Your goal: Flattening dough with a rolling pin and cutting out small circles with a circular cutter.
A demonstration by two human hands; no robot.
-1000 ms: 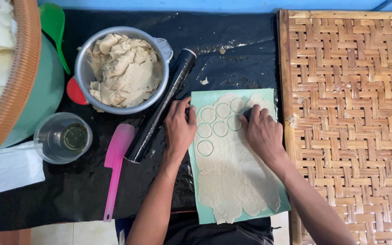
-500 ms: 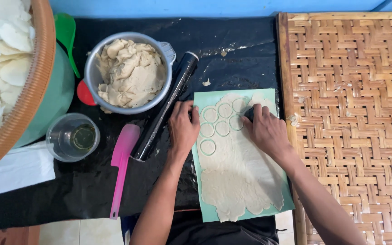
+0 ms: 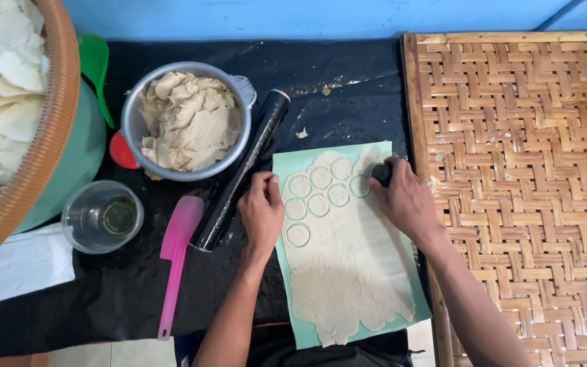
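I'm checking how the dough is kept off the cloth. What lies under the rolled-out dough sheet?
A pale green mat lies under the dough sheet, on the black cloth. Its edges show all round; the middle is covered by dough and, at the sides, by the left hand and right hand.

The right hand [image 3: 405, 200] has moved toward the mat's [image 3: 287, 166] far right corner: a second ago it lay flat over the dough sheet [image 3: 348, 272] near the cut rings, and now its fingers curl around a small dark cutter [image 3: 380, 174] pressed at the sheet's far right edge. One more ring shows beside the cutter, so seven circles [image 3: 319, 178] now mark the dough. The left hand [image 3: 261, 212] has slid slightly toward the mat's left edge, fingertips on the border. The view has also drifted, bringing more of the basket [image 3: 56, 129] of white pieces into sight at the left.
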